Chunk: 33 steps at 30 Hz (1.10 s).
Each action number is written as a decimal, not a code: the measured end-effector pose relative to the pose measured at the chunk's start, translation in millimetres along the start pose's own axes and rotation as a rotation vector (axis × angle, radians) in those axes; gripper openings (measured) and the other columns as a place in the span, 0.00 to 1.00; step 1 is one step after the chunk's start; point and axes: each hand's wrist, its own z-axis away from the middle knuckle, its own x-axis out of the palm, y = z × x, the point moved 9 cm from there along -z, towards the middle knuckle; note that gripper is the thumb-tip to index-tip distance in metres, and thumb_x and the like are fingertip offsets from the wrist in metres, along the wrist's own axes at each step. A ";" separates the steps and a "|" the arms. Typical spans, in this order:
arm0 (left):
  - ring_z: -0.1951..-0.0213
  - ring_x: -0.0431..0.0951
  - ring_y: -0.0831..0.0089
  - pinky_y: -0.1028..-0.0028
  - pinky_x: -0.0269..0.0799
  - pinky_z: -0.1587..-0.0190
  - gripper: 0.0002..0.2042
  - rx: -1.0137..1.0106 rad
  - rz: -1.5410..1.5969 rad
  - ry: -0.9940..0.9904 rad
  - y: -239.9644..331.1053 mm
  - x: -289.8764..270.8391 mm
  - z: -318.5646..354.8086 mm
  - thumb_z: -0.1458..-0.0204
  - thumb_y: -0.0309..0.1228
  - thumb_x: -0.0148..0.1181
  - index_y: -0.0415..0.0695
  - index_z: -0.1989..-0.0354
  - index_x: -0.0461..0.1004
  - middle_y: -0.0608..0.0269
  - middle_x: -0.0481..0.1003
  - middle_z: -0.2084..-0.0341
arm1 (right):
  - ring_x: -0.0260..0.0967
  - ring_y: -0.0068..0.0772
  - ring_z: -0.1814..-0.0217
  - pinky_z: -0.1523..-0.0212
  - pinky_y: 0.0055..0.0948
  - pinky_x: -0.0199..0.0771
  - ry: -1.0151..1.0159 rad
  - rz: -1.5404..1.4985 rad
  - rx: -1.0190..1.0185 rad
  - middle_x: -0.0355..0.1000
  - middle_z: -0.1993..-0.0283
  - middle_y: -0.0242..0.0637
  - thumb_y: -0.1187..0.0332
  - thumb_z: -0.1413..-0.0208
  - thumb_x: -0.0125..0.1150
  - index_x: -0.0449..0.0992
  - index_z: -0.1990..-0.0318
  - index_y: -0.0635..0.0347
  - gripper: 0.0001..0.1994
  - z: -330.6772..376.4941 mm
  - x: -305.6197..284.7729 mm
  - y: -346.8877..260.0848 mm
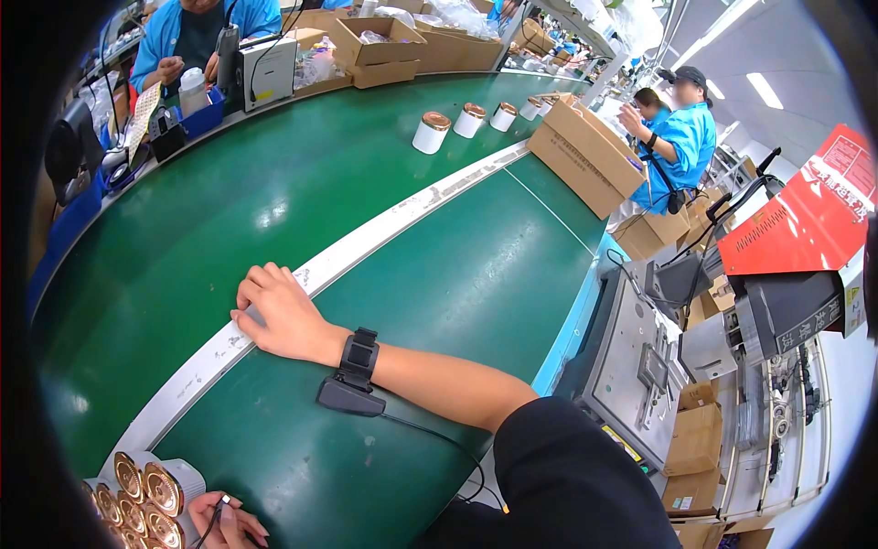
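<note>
white jars (189, 475), gold lids (165, 489), clustered together

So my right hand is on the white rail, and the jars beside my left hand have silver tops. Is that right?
Not quite: the tops are gold, not silver, as the head view shows. Your right hand is on the white rail, and the jars are beside your left hand.

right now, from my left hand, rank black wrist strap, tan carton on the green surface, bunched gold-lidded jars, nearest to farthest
1. Bunched gold-lidded jars: immediately left
2. Black wrist strap: up and right
3. Tan carton: far off, upper right
</note>
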 end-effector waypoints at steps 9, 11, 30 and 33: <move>0.81 0.68 0.81 0.85 0.60 0.81 0.10 -0.077 -0.056 -0.254 6.2 18.2 3.0 0.39 0.26 0.50 0.35 0.51 0.68 0.59 0.75 0.68 | 0.60 0.43 0.59 0.57 0.37 0.59 -0.013 -0.036 0.002 0.64 0.66 0.41 0.68 0.51 0.59 0.70 0.72 0.61 0.07 3.3 -0.6 1.0; 0.81 0.69 0.81 0.85 0.59 0.81 0.10 -0.078 -0.054 -0.264 9.1 19.0 1.2 0.39 0.26 0.50 0.35 0.52 0.68 0.58 0.75 0.68 | 0.60 0.42 0.59 0.57 0.37 0.59 -0.022 -0.026 -0.004 0.64 0.66 0.40 0.68 0.51 0.59 0.70 0.72 0.61 0.07 -1.1 -1.5 0.5; 0.81 0.67 0.80 0.84 0.58 0.79 0.06 -0.110 -0.024 -0.319 -2.9 7.5 9.4 0.43 0.23 0.53 0.36 0.59 0.72 0.59 0.75 0.75 | 0.60 0.41 0.58 0.55 0.37 0.60 -0.057 -0.053 0.035 0.65 0.64 0.39 0.68 0.50 0.59 0.72 0.71 0.61 0.06 1.5 0.4 -0.2; 0.80 0.67 0.80 0.85 0.59 0.77 0.07 -0.150 -0.042 -0.338 -11.2 5.3 10.4 0.42 0.23 0.52 0.36 0.57 0.70 0.58 0.75 0.73 | 0.60 0.41 0.58 0.55 0.36 0.60 -0.046 -0.041 -0.002 0.65 0.65 0.39 0.68 0.50 0.59 0.71 0.71 0.60 0.06 -2.4 -1.6 -2.5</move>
